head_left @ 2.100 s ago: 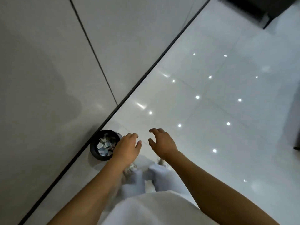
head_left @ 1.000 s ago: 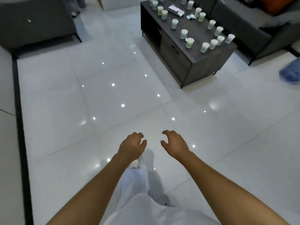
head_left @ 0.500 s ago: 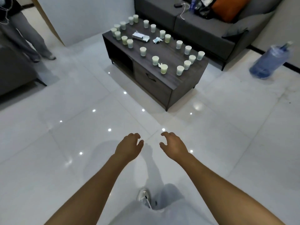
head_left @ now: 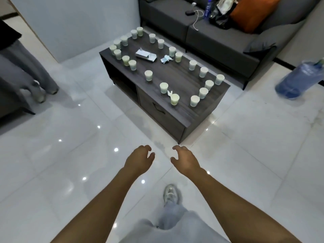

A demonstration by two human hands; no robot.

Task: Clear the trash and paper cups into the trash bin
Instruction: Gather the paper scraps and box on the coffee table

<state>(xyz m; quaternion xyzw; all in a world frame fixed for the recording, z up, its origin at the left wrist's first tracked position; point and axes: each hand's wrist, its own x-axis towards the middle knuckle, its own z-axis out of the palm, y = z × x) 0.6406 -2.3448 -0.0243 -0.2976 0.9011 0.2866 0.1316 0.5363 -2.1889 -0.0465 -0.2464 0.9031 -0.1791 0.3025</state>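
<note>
Left hand (head_left: 139, 160): loosely curled, empty | Right hand (head_left: 185, 159): loosely curled, empty | Ahead of both: desk (head_left: 175, 118) holding paper cups (head_left: 164, 87)

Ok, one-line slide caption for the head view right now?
Both empty hands, left and right, approach the coffee table ringed with paper cups and scattered trash.

Blurred water jug (head_left: 300, 79) — right edge; bystander (head_left: 26, 67) cut off left

Bare forearms, light grey trousers (head_left: 175, 223), pale chunky sneaker (head_left: 171, 194) with laces
</note>
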